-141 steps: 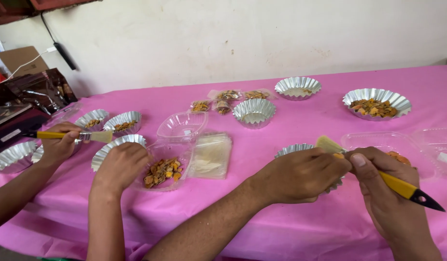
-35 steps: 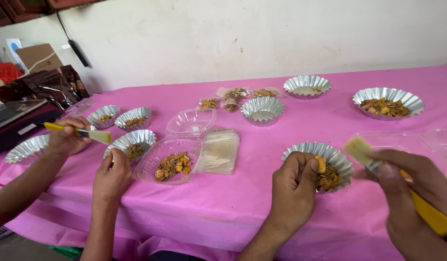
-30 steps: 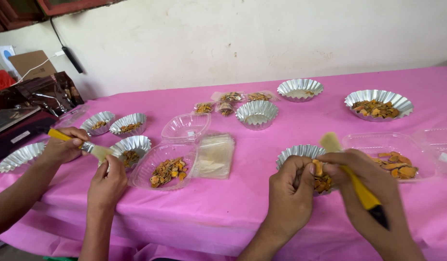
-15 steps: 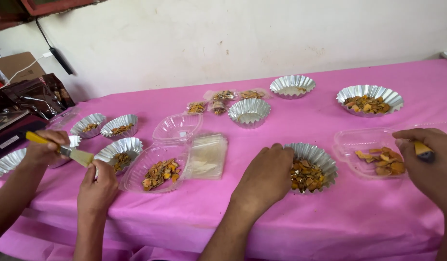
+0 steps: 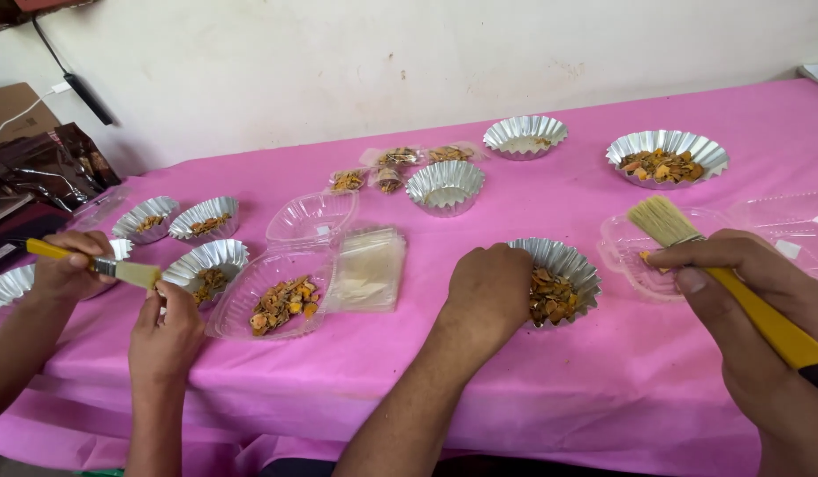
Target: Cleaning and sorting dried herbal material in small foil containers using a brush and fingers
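leftmost, a co-worker's hand gripped a yellow-handled brush, its bristles pointing toward that person's other hand, which rested near a fluted foil cup of dried orange pieces. just beside it lay an open clear plastic clamshell holding more pieces, then a stack of small clear bags. all of this sat on a counter covered in pink cloth. further right, the wearer's left hand curled loosely over the near rim of a foil cup filled with orange-brown pieces, fingers touching the rim; its grip was half closed on the cup's edge. right of that sat a clear plastic tray. the right hand was closed firmly around a paintbrush with a yellow handle, bristles tilted up and left above the tray. behind stood two more foil cups, the far-right one holding pieces.
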